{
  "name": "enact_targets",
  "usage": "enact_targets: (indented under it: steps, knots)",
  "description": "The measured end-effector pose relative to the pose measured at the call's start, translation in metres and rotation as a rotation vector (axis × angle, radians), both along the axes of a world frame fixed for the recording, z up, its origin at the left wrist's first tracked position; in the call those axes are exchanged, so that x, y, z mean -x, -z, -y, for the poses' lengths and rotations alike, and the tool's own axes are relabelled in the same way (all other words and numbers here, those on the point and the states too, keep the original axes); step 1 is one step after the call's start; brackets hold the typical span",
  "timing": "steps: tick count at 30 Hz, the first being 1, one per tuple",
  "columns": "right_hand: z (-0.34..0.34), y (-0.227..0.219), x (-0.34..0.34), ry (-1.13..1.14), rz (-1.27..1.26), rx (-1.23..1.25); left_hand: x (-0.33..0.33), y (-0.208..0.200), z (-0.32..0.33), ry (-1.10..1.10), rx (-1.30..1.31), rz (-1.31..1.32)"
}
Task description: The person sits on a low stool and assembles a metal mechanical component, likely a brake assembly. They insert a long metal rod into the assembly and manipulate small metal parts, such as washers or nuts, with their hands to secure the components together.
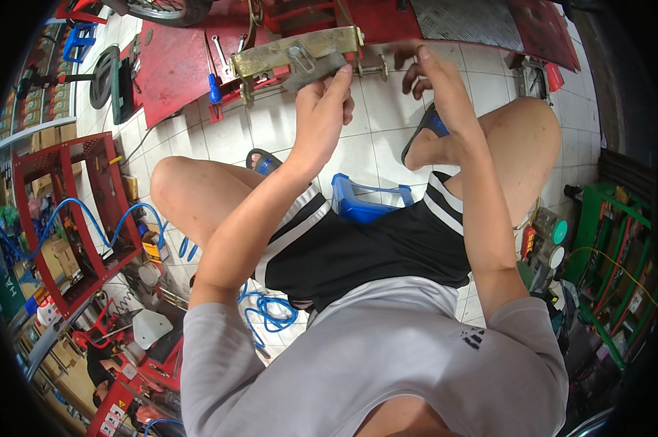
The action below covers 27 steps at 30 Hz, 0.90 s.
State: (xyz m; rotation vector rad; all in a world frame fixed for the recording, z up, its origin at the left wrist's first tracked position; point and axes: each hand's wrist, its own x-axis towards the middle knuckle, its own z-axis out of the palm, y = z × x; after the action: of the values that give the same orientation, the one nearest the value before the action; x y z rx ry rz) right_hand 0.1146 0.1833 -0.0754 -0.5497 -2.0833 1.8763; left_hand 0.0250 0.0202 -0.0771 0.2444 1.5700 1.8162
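My left hand (323,116) is closed on the near end of a worn grey flat block (316,71), its thumb along the edge. The block lies against a dull yellowish metal clamp bar (274,58) at the front of a red lift platform (176,51). What the fingers do underneath is hidden. To the right, my right hand (438,76) is held in the air past the clamp's end, its dark-smudged fingers loosely bent and apart, with nothing seen in them.
Wrenches (219,58) and a blue-handled screwdriver (214,87) lie on the platform's left. A blue plastic stool (365,207) is between my legs. A red metal frame (74,218) with a blue hose stands left, a green rack (609,255) right. A motorcycle wheel (168,11) is at the top.
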Motion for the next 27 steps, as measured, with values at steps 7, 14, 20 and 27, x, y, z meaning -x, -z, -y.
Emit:
enact_targets:
  steps: [7, 14, 20, 27]
  knots:
    - [-0.007, 0.009, -0.002, -0.121, 0.083, -0.022, 0.002, 0.004, 0.003, 0.000, -0.026, -0.021]
    - [-0.003, 0.001, -0.001, -0.092, 0.016, 0.015, 0.000, 0.005, 0.002, -0.014, -0.061, -0.010]
    - [-0.005, 0.007, 0.000, -0.140, 0.073, -0.031, 0.003, 0.008, 0.003, 0.018, -0.037, -0.003]
    - [-0.002, 0.003, -0.002, -0.220, 0.147, -0.019, 0.002, 0.006, 0.003, 0.022, -0.061, -0.010]
